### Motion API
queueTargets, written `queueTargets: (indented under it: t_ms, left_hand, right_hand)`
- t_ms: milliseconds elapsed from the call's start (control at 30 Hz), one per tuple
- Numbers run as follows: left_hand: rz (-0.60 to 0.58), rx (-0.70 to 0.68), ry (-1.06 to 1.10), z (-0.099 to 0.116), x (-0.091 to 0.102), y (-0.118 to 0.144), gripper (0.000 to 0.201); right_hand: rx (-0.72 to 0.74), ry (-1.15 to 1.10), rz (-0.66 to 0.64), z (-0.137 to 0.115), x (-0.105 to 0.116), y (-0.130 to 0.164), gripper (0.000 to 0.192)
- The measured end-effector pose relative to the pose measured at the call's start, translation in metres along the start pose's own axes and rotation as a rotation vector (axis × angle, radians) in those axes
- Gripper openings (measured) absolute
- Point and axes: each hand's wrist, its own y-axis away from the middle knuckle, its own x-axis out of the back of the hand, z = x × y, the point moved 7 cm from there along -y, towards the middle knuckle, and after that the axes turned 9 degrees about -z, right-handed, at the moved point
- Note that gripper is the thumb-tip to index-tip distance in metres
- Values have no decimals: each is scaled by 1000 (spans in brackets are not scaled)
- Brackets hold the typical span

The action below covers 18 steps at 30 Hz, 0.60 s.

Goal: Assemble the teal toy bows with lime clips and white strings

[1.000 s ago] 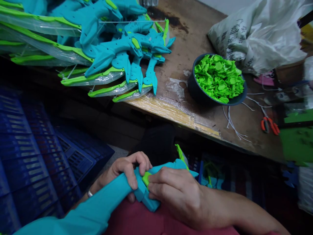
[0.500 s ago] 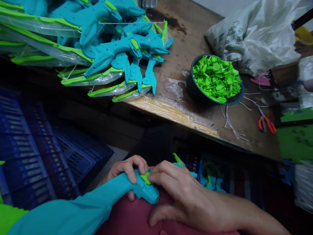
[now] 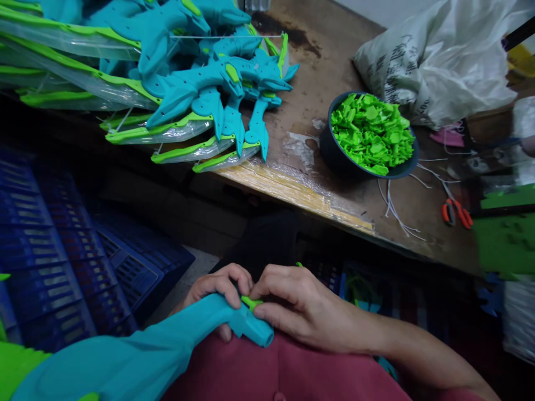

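A teal plastic toy bow point(image 3: 167, 340) slants across my lap, its lime-green limb point(image 3: 20, 370) at the lower left. My left hand point(image 3: 219, 287) is wrapped round its narrow middle from behind, fingertips over the top. My right hand point(image 3: 295, 303) pinches a small lime-green plastic piece point(image 3: 251, 302) between thumb and fingers, against the bow's side near its hollow end. The fingers partly cover that piece, so I cannot tell how far it sits in the bow.
Several teal and green toy bows point(image 3: 200, 83) are piled on the workbench point(image 3: 309, 195). A dark bowl point(image 3: 338, 159) holds many green pieces. Beyond it lie a white sack point(image 3: 418, 72), white cords point(image 3: 390, 203) and orange-handled scissors point(image 3: 457, 213). Blue crates point(image 3: 137, 267) stand at lower left.
My right thumb has come up from below to the green piece, and the hand now pinches it where the fingers pressed before. The left hand and bow have hardly moved.
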Motion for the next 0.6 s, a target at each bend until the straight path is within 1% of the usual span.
queueTargets:
  t_ms: [67,133,233,300,367,433,467,533,600]
  left_hand:
    - [11,21,-12,-1,0,1,45]
    - [29,20,-3,-1,1,2,45]
    - [26,6,5,-2,1,3,45]
    - [19,-9,0,-3,1,3,45]
    - [29,-31,7,-5,0,3,45]
    - [81,-31,30,-7,1,4,42]
    - [117,-15,43,-7,1,5,41]
    - [185,39,64,-8,1,7,37]
    - [223,103,68,-7,-1,8,33]
  right_hand:
    - [4,-29,12,2,-1,0,16]
    - [27,-24,28,1,-1,2,18]
    - [50,46,-2,-4,-2,5,24]
    - [35,101,-65,-7,-5,8,30]
    - [-4,160,-105,-11,-6,10,45]
    - [-53,265,-97,-15,-5,10,57]
    - [-71,331,-82,-17,-4,10,58]
    - [-102,435,-66,-21,-2,7,57]
    - [-109,499,-65,-23,-1,3,54]
